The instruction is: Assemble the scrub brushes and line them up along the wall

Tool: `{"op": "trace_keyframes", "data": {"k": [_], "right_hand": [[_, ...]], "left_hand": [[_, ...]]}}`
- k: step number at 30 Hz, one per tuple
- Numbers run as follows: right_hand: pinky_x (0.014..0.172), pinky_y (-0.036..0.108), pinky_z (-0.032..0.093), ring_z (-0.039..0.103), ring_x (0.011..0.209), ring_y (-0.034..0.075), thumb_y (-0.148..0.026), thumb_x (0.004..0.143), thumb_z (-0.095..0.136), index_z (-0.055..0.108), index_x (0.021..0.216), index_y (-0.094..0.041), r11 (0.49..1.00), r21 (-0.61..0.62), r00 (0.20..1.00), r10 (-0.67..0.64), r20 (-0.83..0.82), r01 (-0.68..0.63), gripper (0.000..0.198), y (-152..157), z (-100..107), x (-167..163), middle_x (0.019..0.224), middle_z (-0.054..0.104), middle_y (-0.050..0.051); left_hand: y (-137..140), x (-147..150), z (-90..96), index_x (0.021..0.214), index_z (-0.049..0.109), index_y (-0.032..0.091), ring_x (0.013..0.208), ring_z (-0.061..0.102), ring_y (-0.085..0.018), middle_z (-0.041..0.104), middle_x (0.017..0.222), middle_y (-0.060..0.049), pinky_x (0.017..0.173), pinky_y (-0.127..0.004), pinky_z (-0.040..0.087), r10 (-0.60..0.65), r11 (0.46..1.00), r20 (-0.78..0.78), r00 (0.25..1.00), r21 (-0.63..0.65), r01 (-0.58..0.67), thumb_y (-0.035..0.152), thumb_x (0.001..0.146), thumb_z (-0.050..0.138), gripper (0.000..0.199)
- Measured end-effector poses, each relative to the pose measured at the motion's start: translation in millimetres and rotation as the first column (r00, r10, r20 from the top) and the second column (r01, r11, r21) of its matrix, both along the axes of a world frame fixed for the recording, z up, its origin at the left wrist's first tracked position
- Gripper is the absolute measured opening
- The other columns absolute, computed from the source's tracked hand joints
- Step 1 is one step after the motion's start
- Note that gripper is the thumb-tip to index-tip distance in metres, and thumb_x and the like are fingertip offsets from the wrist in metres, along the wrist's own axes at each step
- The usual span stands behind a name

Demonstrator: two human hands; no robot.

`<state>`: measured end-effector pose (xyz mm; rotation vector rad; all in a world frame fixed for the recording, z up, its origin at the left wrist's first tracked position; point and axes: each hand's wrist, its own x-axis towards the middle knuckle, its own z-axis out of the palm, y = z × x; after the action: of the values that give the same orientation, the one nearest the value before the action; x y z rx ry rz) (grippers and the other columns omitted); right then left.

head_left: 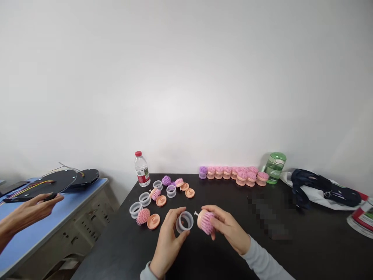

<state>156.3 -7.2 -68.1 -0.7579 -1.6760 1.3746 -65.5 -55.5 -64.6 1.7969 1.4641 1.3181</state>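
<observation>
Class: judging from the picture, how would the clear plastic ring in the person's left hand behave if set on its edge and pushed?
The clear plastic ring is round and hollow, so probably light and apt to roll. Held between the left hand fingertips without visibly bending, it seems fairly stiff. Its glossy wall may be slippery.

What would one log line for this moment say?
left hand: holds clear ring | right hand: holds pink brush head | parts apart | loose pieces on black table

A blurred patch (269,216) masks part of the surface (305,241). The co-worker's hand (32,210) and the printed packet (363,219) are cut by the picture's edges. Bottle label (143,178) too small to read.
</observation>
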Motion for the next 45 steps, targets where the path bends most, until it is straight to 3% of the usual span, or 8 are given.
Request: {"op": "trace_keyframes", "data": {"k": [6,12,17,23,28,32,37,45], "right_hand": [[0.047,0.023,0.048,0.062,0.062,0.015,-0.059,0.095,0.052,0.065,0.118,-0.017,0.996,-0.059,0.998,-0.066,-0.023,0.065,0.049,-6,-9,11,0.080,0.067,0.004],[0.040,0.020,0.040,0.053,0.042,0.011,-0.063,0.098,0.039,0.063,0.119,-0.015,0.990,-0.083,0.992,-0.113,0.061,0.118,0.057,-5,-31,14,0.060,0.064,-0.001],[0.036,0.019,0.033,0.045,0.033,0.009,-0.063,0.099,0.037,0.065,0.109,-0.016,0.976,-0.033,0.966,-0.210,0.149,0.217,0.056,-9,-32,13,0.049,0.057,-0.005],[0.049,0.026,0.051,0.060,0.048,0.011,-0.057,0.099,0.044,0.066,0.111,-0.020,0.961,0.065,0.949,-0.277,0.151,0.270,0.044,-14,-25,17,0.100,0.067,0.007],[0.082,0.035,0.058,0.069,0.095,0.025,-0.037,0.080,0.074,0.060,0.122,-0.022,0.963,0.117,0.955,-0.257,0.146,0.242,0.047,-19,-21,17,0.112,0.068,0.009],[0.085,0.035,0.055,0.068,0.094,0.024,-0.020,0.074,0.075,0.063,0.109,-0.021,0.964,0.166,0.958,-0.234,0.168,0.207,0.037,-20,-14,18,0.103,0.068,0.005],[0.088,0.035,0.052,0.064,0.100,0.025,-0.015,0.071,0.077,0.065,0.105,-0.022,0.943,0.285,0.962,-0.224,0.157,0.173,0.037,-21,-6,20,0.108,0.065,0.006],[0.089,0.039,0.053,0.063,0.100,0.026,-0.017,0.083,0.069,0.062,0.115,-0.026,0.883,0.469,0.971,-0.110,0.214,-0.003,0.034,-19,3,31,0.110,0.067,0.007]], "left_hand": [[16,40,18.1,0.102,0.067,0.023,0.094,0.068,-0.026,0.070,0.100,-0.005,0.084,-0.041,0.056,-0.137,0.990,-0.017,0.990,0.039,0.138,0.005,0.071,0.068,0.036],[16,50,6.4,0.108,0.072,0.024,0.101,0.067,-0.028,0.071,0.107,-0.009,0.089,-0.042,0.055,-0.212,0.977,-0.025,0.977,0.014,0.212,0.006,0.072,0.074,0.041],[16,48,-3.6,0.109,0.073,0.024,0.101,0.068,-0.030,0.073,0.107,-0.010,0.090,-0.045,0.055,-0.227,0.974,-0.014,0.974,-0.021,0.227,0.013,0.069,0.082,0.043],[14,49,-6.1,0.110,0.072,0.025,0.098,0.068,-0.030,0.074,0.104,-0.009,0.089,-0.045,0.055,-0.223,0.974,0.018,0.975,-0.043,0.224,0.020,0.070,0.084,0.042],[12,48,-3.3,0.109,0.070,0.026,0.099,0.066,-0.028,0.073,0.105,-0.006,0.089,-0.043,0.053,-0.193,0.978,0.058,0.979,-0.064,0.197,0.010,0.068,0.079,0.045],[10,47,-1.2,0.101,0.070,0.026,0.094,0.066,-0.027,0.072,0.099,-0.004,0.084,-0.039,0.051,-0.214,0.969,0.117,0.970,-0.104,0.226,0.008,0.064,0.079,0.041],[12,47,-7.9,0.101,0.071,0.024,0.094,0.065,-0.026,0.072,0.101,-0.005,0.084,-0.036,0.049,-0.264,0.935,0.275,0.924,-0.161,0.315,0.013,0.063,0.084,0.042],[15,50,-17.7,0.094,0.068,0.018,0.068,0.056,-0.015,0.065,0.079,0.000,0.062,-0.026,0.043,-0.273,0.817,0.614,0.740,-0.257,0.515,0.045,0.058,0.090,0.051]]}}
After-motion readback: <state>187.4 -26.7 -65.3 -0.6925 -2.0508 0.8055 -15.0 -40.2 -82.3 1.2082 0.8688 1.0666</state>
